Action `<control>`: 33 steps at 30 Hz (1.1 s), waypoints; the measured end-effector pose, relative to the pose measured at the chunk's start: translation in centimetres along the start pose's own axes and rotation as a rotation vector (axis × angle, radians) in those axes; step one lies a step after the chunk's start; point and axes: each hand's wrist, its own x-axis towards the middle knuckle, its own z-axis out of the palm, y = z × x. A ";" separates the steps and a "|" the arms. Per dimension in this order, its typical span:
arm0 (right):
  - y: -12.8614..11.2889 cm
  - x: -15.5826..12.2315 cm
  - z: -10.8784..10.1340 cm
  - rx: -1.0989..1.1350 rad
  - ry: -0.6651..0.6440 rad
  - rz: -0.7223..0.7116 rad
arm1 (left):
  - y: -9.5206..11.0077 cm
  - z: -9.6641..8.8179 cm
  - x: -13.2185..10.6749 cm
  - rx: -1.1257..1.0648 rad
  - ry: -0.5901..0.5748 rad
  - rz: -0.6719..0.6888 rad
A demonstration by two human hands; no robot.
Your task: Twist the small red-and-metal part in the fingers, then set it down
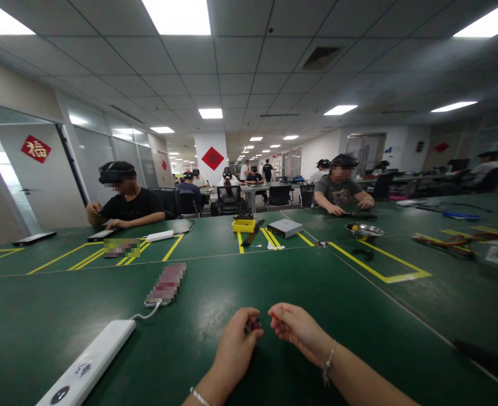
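Both my hands rest low on the green table [299, 282], close together near its front edge. My left hand [237, 345] is curled shut, pinching a small dark and red item [254, 325] at its fingertips; I cannot make out what it is. My right hand [295, 330] is also curled, its fingertips nearly touching the left hand's, with a speck of red showing at them. A bracelet sits on each wrist.
A white power bank [88, 363] lies at the lower left, cabled to a phone [166, 283]. Further back are a yellow bin [243, 225], a grey box [285, 227] and a metal bowl [364, 230]. Other people sit working across the table.
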 end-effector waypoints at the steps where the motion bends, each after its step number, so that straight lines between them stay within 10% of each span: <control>1: 0.0 0.0 0.0 0.000 0.001 0.003 | 0.0 0.0 0.0 0.006 0.001 0.009; 33: 0.1 0.1 -0.1 -0.025 -0.004 0.006 | 0.5 -0.1 -0.1 -0.054 -0.027 -0.050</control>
